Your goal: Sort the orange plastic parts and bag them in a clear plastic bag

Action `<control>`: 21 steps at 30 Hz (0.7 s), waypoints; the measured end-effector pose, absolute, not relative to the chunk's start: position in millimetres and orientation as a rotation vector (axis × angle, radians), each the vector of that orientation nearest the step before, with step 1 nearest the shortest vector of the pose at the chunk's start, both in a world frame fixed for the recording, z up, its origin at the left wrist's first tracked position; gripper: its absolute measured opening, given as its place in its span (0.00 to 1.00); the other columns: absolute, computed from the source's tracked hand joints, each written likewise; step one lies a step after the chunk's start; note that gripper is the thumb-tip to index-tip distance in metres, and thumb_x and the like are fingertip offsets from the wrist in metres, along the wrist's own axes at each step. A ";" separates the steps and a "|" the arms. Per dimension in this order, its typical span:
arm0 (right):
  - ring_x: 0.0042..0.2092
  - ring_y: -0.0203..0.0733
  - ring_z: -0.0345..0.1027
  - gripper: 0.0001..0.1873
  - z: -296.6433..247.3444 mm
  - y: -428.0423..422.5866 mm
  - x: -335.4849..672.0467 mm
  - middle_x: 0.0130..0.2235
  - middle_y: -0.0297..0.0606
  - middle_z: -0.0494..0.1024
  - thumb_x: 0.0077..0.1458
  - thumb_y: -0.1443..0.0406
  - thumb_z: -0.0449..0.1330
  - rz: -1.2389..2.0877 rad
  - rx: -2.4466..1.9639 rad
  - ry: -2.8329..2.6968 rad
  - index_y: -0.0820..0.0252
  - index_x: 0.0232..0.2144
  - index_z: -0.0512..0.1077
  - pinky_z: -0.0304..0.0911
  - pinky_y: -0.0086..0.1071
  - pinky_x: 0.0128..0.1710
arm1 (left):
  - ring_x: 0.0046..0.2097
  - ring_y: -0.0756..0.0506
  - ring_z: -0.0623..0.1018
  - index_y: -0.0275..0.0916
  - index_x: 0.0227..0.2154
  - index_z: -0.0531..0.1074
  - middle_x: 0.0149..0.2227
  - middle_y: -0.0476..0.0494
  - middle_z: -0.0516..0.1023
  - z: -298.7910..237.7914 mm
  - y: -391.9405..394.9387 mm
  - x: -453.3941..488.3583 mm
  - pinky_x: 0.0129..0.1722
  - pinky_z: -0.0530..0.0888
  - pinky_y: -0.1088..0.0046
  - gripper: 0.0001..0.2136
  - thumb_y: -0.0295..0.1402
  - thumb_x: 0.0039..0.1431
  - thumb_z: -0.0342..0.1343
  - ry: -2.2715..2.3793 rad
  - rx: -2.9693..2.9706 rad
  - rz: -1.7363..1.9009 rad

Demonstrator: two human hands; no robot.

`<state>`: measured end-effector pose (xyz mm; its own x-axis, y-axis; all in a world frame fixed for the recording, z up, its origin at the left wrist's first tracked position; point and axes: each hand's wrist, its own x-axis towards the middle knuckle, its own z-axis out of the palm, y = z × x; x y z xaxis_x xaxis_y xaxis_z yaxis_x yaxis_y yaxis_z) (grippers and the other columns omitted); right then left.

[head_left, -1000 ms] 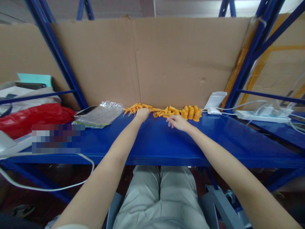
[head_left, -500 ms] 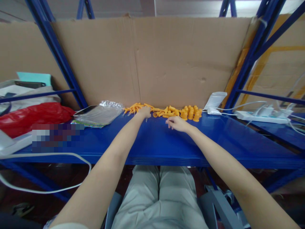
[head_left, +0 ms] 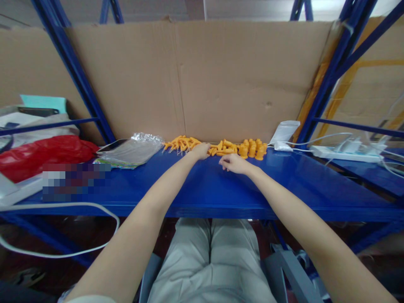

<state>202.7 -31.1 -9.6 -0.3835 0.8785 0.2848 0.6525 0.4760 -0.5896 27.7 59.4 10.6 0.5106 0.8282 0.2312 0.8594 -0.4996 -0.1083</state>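
Glossy blue metal shelf (head_left: 205, 189) — matt orange plastic pieces (head_left: 227, 147) (smooth), rough brown cardboard backing (head_left: 221, 80).

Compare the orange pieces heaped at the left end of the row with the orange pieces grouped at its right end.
The left heap lies flat and scattered, pointing many ways; the right group stands upright, packed close. The left heap's pieces look slim and long; the right group's look squat. Both are orange and rest on the blue shelf by the cardboard.
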 end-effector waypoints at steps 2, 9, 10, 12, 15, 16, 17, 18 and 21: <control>0.24 0.35 0.66 0.15 -8.8 -31.5 202.5 0.22 0.32 0.74 0.57 0.72 0.54 0.512 -1.263 -2.170 0.59 0.20 0.69 0.62 0.31 0.32 | 0.54 0.39 0.77 0.35 0.48 0.72 0.52 0.33 0.78 9.9 57.6 26.5 0.53 0.71 0.69 0.14 0.29 0.58 0.55 -1.449 -2.533 -0.247; 0.23 0.34 0.66 0.13 -11.2 -29.6 204.2 0.22 0.31 0.74 0.57 0.71 0.55 0.495 -1.213 -2.172 0.58 0.21 0.70 0.62 0.29 0.30 | 0.56 0.36 0.77 0.35 0.53 0.67 0.53 0.31 0.77 7.0 48.5 28.0 0.52 0.71 0.66 0.18 0.34 0.60 0.55 -1.512 -2.492 -0.223; 0.23 0.34 0.66 0.13 -11.1 -29.8 204.3 0.22 0.31 0.74 0.57 0.71 0.55 0.493 -1.212 -2.173 0.58 0.21 0.70 0.62 0.29 0.29 | 0.56 0.36 0.77 0.35 0.52 0.67 0.53 0.32 0.78 6.7 48.0 28.9 0.52 0.71 0.66 0.18 0.33 0.60 0.55 -1.518 -2.483 -0.243; 0.23 0.34 0.66 0.13 -10.5 -30.7 204.1 0.22 0.32 0.74 0.56 0.71 0.55 0.494 -1.215 -2.174 0.58 0.20 0.69 0.62 0.30 0.30 | 0.54 0.37 0.78 0.35 0.51 0.67 0.50 0.33 0.79 7.2 48.4 30.4 0.50 0.72 0.67 0.17 0.34 0.60 0.55 -1.538 -2.472 -0.319; 0.24 0.34 0.66 0.14 -9.3 -32.1 203.4 0.22 0.32 0.74 0.56 0.73 0.55 0.504 -1.229 -2.171 0.59 0.20 0.69 0.62 0.30 0.32 | 0.50 0.39 0.79 0.35 0.49 0.68 0.46 0.34 0.81 11.0 51.5 31.9 0.47 0.73 0.69 0.15 0.35 0.61 0.55 -1.599 -2.441 -0.524; 0.24 0.34 0.66 0.14 -9.1 -32.3 203.1 0.22 0.32 0.74 0.56 0.73 0.55 0.505 -1.232 -2.169 0.59 0.21 0.70 0.62 0.30 0.32 | 0.50 0.39 0.79 0.35 0.49 0.68 0.45 0.34 0.80 13.1 52.7 32.4 0.46 0.73 0.69 0.14 0.34 0.62 0.54 -1.622 -2.419 -0.613; 0.24 0.34 0.66 0.13 -9.2 -32.3 203.0 0.22 0.31 0.74 0.57 0.73 0.55 0.504 -1.233 -2.166 0.59 0.21 0.70 0.62 0.30 0.32 | 0.49 0.40 0.79 0.34 0.49 0.68 0.46 0.33 0.80 15.5 53.8 33.0 0.46 0.73 0.69 0.14 0.34 0.63 0.52 -1.639 -2.393 -0.711; 0.24 0.34 0.66 0.13 -9.5 -32.1 202.9 0.23 0.31 0.74 0.57 0.73 0.55 0.502 -1.232 -2.165 0.59 0.22 0.71 0.62 0.30 0.32 | 0.49 0.41 0.79 0.34 0.49 0.67 0.46 0.32 0.80 18.0 54.6 33.6 0.47 0.73 0.69 0.13 0.33 0.64 0.50 -1.650 -2.365 -0.812; 0.24 0.34 0.66 0.13 -11.3 -30.6 203.0 0.23 0.32 0.74 0.58 0.72 0.54 0.490 -1.224 -2.169 0.59 0.23 0.71 0.61 0.30 0.31 | 0.50 0.42 0.78 0.33 0.48 0.67 0.48 0.32 0.78 25.6 55.5 35.4 0.50 0.72 0.69 0.12 0.32 0.67 0.46 -1.657 -2.284 -1.071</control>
